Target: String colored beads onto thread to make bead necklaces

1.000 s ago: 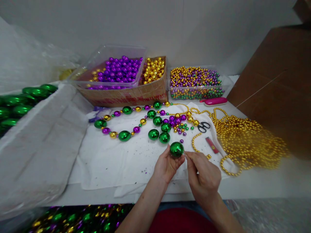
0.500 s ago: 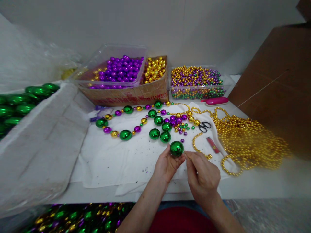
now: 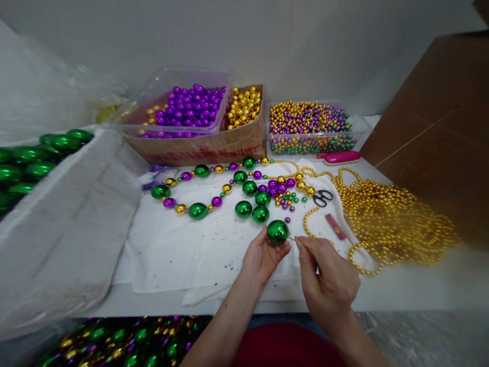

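Note:
My left hand [image 3: 263, 257] cradles a large shiny green ball [image 3: 277, 232], its fingers curled under and around it. My right hand [image 3: 328, 278] is closed, pinching a thin dark needle [image 3: 292, 238] whose far end meets the ball's right side. Whether the tip is inside the ball cannot be seen. Just beyond the hands lie several loose green balls [image 3: 260, 214], purple balls [image 3: 281, 187] and small mixed beads [image 3: 290, 198]. A strung necklace [image 3: 198, 210] of green, gold and purple balls curves across the white cloth [image 3: 171, 255] to the left.
Black-handled scissors [image 3: 323, 198], a red lighter [image 3: 335, 226] and a heap of gold bead strands [image 3: 397, 224] lie right. Behind stand a purple-ball tub [image 3: 153, 122], a cardboard box [image 3: 191, 152], a mixed-bead tub [image 3: 273, 145] and a pink tool [image 3: 342, 157]. A large carton [image 3: 431, 137] stands right.
My right hand has moved right and slightly down, away from the green ball, exposing more of the needle. My left hand and the ball have stayed nearly in place.

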Motion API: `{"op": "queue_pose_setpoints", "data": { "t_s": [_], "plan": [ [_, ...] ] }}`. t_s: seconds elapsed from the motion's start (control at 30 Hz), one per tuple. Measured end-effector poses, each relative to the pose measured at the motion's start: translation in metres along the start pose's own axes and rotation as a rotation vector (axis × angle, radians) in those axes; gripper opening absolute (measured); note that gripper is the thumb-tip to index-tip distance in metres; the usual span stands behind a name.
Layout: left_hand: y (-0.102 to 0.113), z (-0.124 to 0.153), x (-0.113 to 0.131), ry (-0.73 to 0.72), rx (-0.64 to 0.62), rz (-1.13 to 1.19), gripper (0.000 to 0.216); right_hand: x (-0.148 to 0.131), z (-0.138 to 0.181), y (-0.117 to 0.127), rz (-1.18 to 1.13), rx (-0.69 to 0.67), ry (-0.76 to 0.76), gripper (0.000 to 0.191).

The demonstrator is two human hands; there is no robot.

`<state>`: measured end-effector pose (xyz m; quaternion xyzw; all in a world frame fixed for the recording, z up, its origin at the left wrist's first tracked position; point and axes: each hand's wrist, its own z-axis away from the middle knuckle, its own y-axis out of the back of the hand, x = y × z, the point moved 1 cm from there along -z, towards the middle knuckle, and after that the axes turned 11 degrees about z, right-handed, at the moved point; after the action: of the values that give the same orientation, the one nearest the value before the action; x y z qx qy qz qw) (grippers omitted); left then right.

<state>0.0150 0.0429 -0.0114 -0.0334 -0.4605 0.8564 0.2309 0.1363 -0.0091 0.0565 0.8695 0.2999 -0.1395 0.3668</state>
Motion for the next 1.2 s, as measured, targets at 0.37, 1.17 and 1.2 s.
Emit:
{"op": "queue_pose_setpoints", "data": {
  "t_s": [0.37,1.17,1.2],
  "plan": [
    [0.002,-0.001,-0.001,-0.001,0.011,-0.017,0.029,0.001,-0.002,-0.004,0.006,-0.035,-0.011,0.013],
    [-0.004,0.009,-0.001,0.031,-0.112,-0.055,0.030,0.024,0.022,-0.027,-0.164,-0.230,-0.234,0.017],
    [-0.004,0.010,-0.001,0.016,-0.107,-0.089,0.031,0.027,0.024,-0.024,-0.187,-0.273,-0.252,0.016]
  ]
}}
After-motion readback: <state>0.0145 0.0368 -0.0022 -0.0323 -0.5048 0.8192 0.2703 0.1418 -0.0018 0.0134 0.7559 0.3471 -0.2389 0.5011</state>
